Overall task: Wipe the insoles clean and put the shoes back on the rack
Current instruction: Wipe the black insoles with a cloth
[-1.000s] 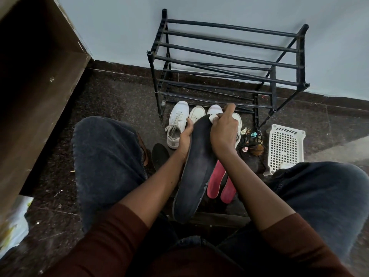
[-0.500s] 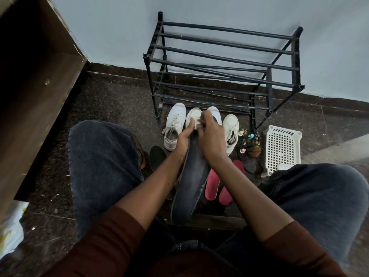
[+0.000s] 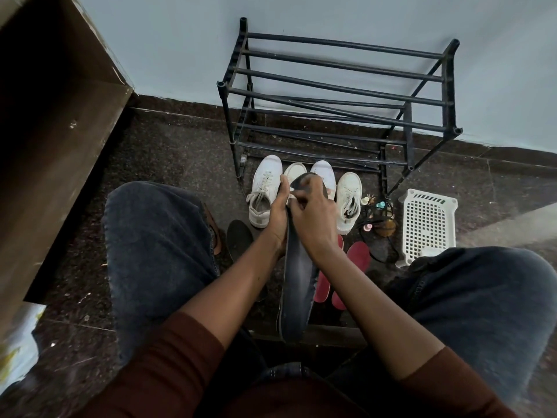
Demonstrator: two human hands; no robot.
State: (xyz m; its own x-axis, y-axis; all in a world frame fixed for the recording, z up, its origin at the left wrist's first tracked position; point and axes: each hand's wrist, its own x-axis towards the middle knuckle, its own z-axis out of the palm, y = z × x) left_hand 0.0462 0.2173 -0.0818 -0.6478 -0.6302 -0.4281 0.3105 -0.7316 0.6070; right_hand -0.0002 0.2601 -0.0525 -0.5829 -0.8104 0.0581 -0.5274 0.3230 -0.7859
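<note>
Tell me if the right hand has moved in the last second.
Yes. The right hand, wiping the dark insole with a white cloth, has drawn back toward the person: it no longer covers the rightmost white shoe.

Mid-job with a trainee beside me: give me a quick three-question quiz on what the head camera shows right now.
1. True or false: the white shoes all stand on the floor, none on the rack.
2. The dark insole is gripped by: A) one hand only, B) both the left hand and the right hand, C) neither hand.
3. Fill in: ___ white shoes are in view.
Key: 1 true; 2 B; 3 four.
</note>
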